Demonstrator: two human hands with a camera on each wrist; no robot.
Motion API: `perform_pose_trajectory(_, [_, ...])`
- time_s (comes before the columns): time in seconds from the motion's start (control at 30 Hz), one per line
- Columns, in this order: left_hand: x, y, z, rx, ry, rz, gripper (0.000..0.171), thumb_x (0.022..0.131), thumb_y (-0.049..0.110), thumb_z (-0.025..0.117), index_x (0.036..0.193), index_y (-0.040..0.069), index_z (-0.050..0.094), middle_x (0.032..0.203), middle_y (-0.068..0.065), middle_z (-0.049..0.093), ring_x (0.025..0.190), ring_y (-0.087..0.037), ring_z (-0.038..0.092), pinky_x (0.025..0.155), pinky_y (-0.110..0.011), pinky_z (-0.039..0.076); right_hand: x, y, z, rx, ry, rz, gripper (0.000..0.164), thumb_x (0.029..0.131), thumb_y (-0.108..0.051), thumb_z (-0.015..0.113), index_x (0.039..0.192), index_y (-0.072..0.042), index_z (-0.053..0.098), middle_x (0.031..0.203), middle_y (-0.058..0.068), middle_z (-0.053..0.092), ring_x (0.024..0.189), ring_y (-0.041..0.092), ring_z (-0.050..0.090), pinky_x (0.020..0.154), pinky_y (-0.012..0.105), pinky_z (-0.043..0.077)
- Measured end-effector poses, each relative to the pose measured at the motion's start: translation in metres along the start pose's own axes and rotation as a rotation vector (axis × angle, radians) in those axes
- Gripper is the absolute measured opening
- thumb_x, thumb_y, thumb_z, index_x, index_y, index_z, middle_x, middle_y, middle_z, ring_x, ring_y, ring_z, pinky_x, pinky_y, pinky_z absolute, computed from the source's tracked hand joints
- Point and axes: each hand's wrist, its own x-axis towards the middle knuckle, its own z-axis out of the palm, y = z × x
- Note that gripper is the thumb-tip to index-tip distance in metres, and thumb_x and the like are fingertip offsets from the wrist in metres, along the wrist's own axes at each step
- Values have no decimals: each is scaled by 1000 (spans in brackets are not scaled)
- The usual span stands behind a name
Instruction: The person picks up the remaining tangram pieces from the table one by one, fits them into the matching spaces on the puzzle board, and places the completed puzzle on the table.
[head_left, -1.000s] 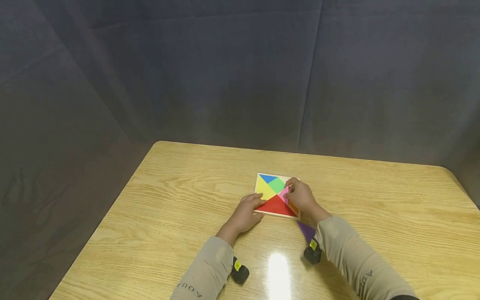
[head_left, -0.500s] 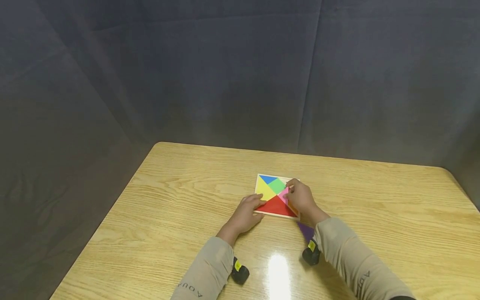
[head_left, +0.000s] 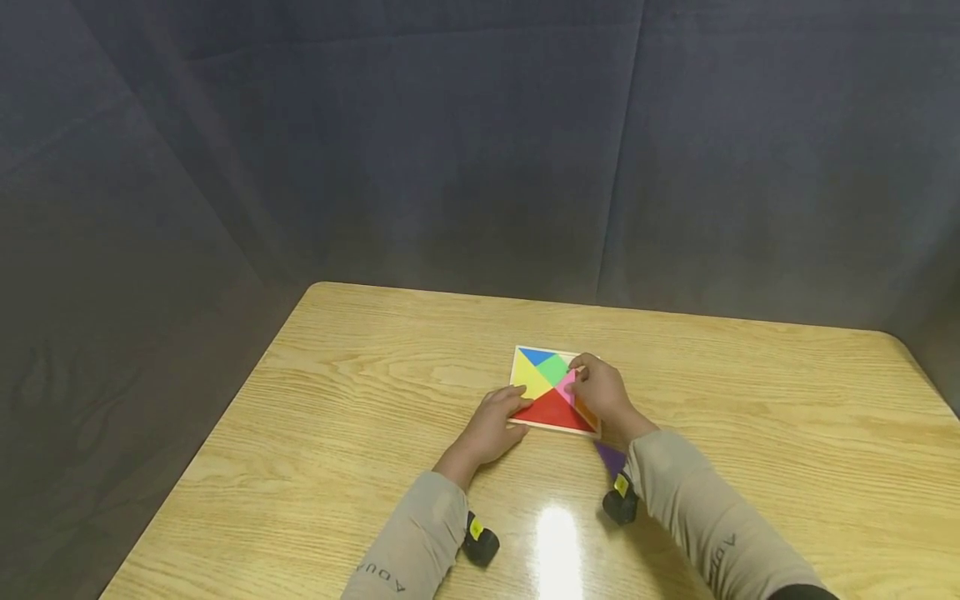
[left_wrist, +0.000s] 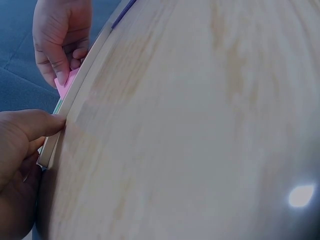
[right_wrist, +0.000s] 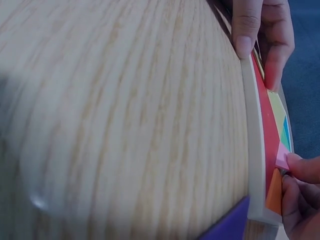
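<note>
A tangram tray (head_left: 554, 429) with a pale wooden rim lies on the table. In it are blue (head_left: 536, 356), green (head_left: 553, 369), yellow (head_left: 527, 376), red (head_left: 553, 412) and orange (head_left: 587, 414) pieces. My left hand (head_left: 491, 425) holds the tray's near left corner, thumb against the side and fingers over the top. My right hand (head_left: 603, 390) pinches a pink tangram piece (right_wrist: 282, 156) between thumb and fingers, slightly tilted over the tray's right part. A purple triangle (head_left: 611, 457) lies just outside the near right corner, partly hidden by the right wrist camera.
The wood-grain table (head_left: 360, 400) extends around the tray, its back edge meeting a dark cloth (head_left: 450, 167). A black camera (head_left: 480, 546) sits at the left wrist and another camera (head_left: 620, 504) at the right, both close over the table.
My right hand and the pink piece have shifted very slightly leftward. My left hand keeps its hold on the tray, and the other pieces stay where they were.
</note>
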Motion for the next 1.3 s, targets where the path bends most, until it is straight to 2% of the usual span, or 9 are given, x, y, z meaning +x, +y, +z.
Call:
perform_pose_trajectory(0.27, [1, -1, 0, -12, -4, -2, 37, 81, 14, 58, 117, 6, 54, 131, -4, 38, 122, -22, 27, 100, -34, 24, 1, 0, 3, -114, 44, -67, 26, 73, 1, 63, 97, 7, 55, 78, 15, 58, 75, 28, 54, 66, 38, 45])
perform_pose_trajectory(0.4, [0, 0, -1, -12, 5, 6, 36, 81, 14, 58, 116, 5, 54, 131, -5, 38, 122, -22, 28, 99, -35, 25, 1, 0, 3, -163, 57, -91, 26, 72, 0, 64, 96, 8, 58, 79, 15, 55, 77, 29, 51, 69, 39, 43])
perform_pose_trajectory(0.6, [0, 2, 0, -7, 5, 10, 36, 81, 13, 58, 116, 5, 54, 131, -5, 39, 122, -23, 28, 100, -34, 24, 0, 5, 3, -208, 78, -106, 24, 72, -4, 66, 93, 6, 61, 91, 18, 54, 88, 33, 45, 77, 40, 37])
perform_pose_trajectory(0.8, [-1, 2, 5, -11, 7, 6, 36, 80, 13, 59, 116, 6, 55, 130, -5, 39, 121, -23, 29, 100, -35, 24, -5, 11, 5, -169, 67, -94, 16, 73, 0, 64, 88, 4, 62, 96, 18, 53, 92, 33, 43, 80, 41, 36])
perform_pose_trajectory(1.03, [-8, 2, 13, -25, -3, -14, 37, 80, 12, 60, 115, 7, 55, 130, -4, 39, 121, -22, 29, 99, -35, 26, -11, 17, 8, -140, 37, -39, 21, 73, 0, 65, 93, 4, 59, 95, 16, 52, 91, 30, 42, 78, 40, 39])
perform_pose_trajectory(1.3, [-3, 3, 10, -17, 17, 5, 36, 80, 12, 59, 115, 7, 55, 130, -5, 39, 121, -22, 30, 98, -35, 27, -4, 17, 3, -151, 23, -30, 29, 73, -1, 64, 99, 7, 54, 90, 15, 49, 87, 29, 41, 76, 39, 39])
